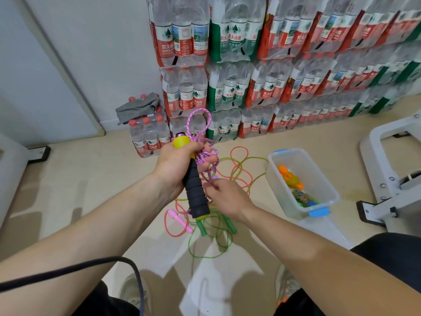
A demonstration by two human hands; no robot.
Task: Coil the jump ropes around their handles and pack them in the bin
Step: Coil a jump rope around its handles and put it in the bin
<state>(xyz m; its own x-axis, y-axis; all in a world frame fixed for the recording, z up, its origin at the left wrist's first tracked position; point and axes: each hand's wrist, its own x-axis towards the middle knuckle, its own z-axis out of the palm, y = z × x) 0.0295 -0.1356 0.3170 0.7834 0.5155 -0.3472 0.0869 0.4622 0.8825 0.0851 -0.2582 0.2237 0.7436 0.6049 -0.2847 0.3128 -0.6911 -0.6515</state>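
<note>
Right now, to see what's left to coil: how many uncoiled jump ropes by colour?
Pink braided rope with black foam handle, held up: 1
Pink plastic rope on the floor: 1
Green plastic rope on the floor: 1
Total: 3

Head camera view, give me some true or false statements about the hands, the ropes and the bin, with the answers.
1. The left hand grips the black foam handle. True.
2. The bin is empty. False: it already holds coiled ropes.
3. The right hand pinches the pink braided rope. True.
4. No ropes remain on the floor. False: a green rope and a pink-handled rope lie loose there.
</note>
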